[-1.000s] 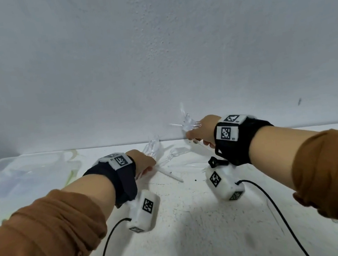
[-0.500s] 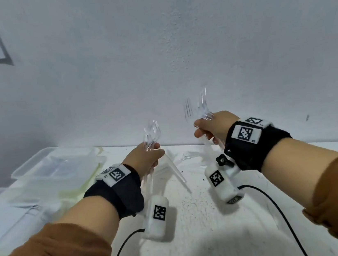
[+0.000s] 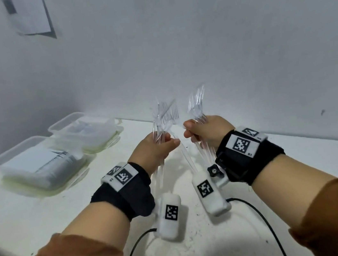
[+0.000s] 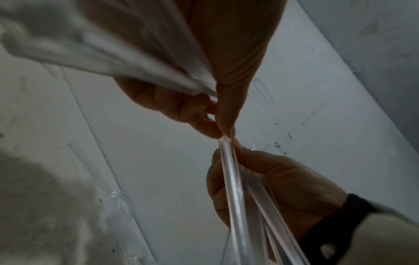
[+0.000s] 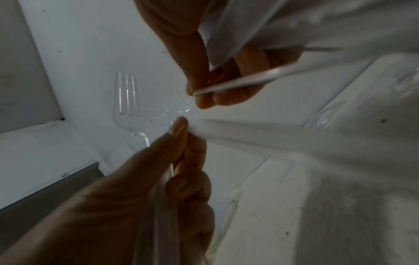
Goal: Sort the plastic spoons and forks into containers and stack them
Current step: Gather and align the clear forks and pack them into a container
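My left hand (image 3: 165, 142) grips a bunch of clear plastic forks (image 3: 165, 115) by the handles, tines up, above the white table (image 3: 46, 212). Close to its right, my right hand (image 3: 192, 128) grips a second bunch of clear forks (image 3: 197, 104), also tines up. The thumbs of both hands nearly meet. In the left wrist view my left hand (image 4: 213, 114) pinches at the top and my right hand (image 4: 249, 170) holds long clear handles (image 4: 233, 197). The right wrist view shows my right hand (image 5: 204, 93), my left hand (image 5: 181, 143) and one fork head (image 5: 127, 100).
Two clear plastic containers stand at the left of the table: a nearer one (image 3: 8, 168) with blurred contents and a farther one (image 3: 108, 131) by the wall. A clear utensil (image 4: 120, 200) lies on the table below the hands. The grey wall is close behind.
Both hands have risen off the table with their forks and drawn together. The view has swung left, so the two containers now show fully.
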